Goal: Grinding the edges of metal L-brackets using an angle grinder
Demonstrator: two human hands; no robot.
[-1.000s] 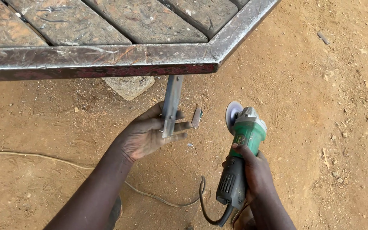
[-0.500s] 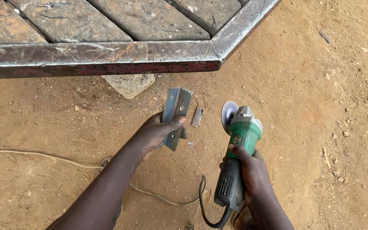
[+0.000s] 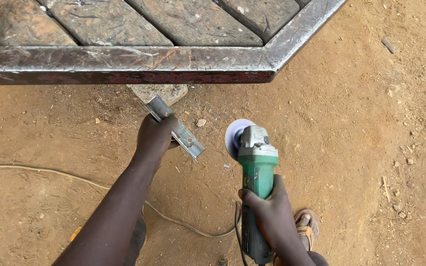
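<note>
Two hands busy: left hand (image 3: 155, 138) clamps a flat grey steel bracket (image 3: 176, 127), right hand (image 3: 268, 213) grips the green angle grinder (image 3: 255, 170), disc alongside, apart, poised to grind.

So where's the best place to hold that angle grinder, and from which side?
By the dark rear body, from behind and above, as the right hand does. The angle grinder is long and slim there, with the disc at the far end and the cord trailing from the back.
</note>
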